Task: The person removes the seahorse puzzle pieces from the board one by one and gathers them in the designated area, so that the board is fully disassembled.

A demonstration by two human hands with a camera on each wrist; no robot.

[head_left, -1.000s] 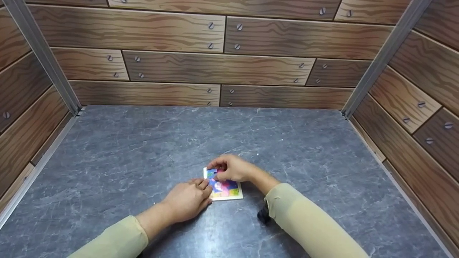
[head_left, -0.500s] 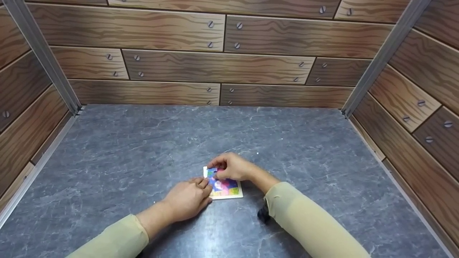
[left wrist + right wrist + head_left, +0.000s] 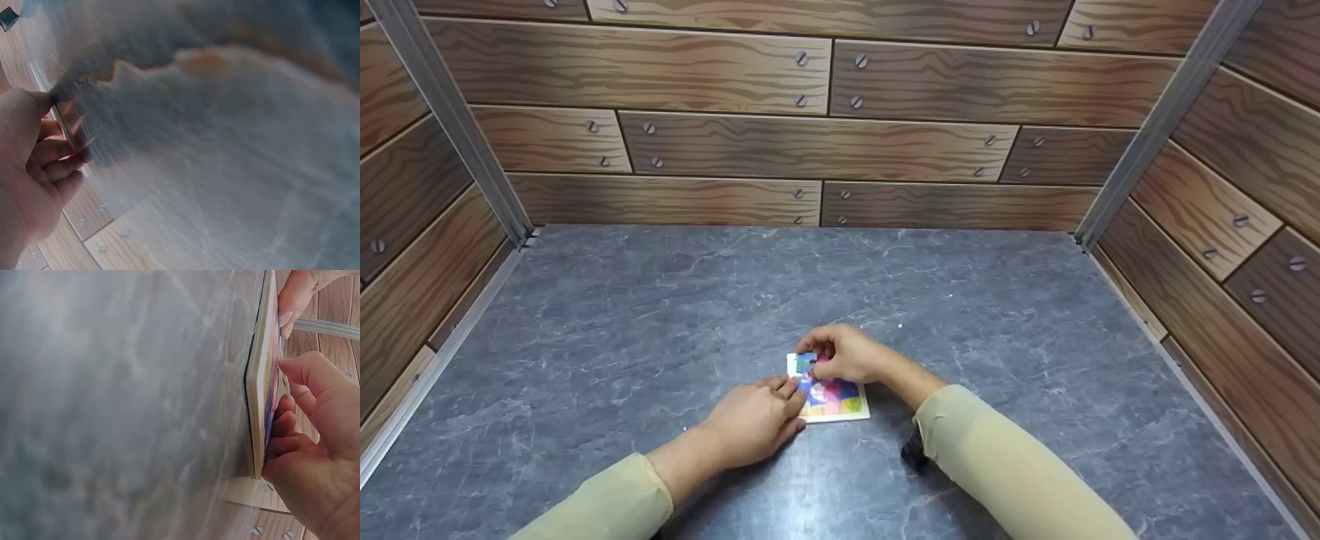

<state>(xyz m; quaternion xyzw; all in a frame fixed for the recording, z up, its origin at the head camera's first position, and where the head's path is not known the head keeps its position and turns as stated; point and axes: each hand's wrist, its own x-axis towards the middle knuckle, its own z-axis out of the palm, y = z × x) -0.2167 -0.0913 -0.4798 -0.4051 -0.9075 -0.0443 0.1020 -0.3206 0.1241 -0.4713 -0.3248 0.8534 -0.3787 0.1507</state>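
A small jigsaw puzzle board (image 3: 840,418) with a pale rim and a pink, blue and yellow picture lies flat before me. My left hand (image 3: 754,421) rests at its left side, fingertips laid over the rim and thumb by the near corner. Over the far part arches my right hand (image 3: 851,356); thumb and forefinger pinch a blue-and-green puzzle piece (image 3: 805,363) at the far left corner. In the right wrist view the board (image 3: 259,388) shows edge-on, with my right fingers close along its face. The right hand covers the board's far right area.
The grey marbled tabletop (image 3: 660,315) surrounds the board, with a few tiny white specks. Wood-patterned walls (image 3: 720,142) with metal corner posts (image 3: 1132,150) enclose the back and sides. A small black object (image 3: 913,452) sits under the right cuff.
Both hands and the board hold nearly the same places. The head view shifts slightly up and down, and a bit more of the blue-and-green piece shows beneath the right fingers.
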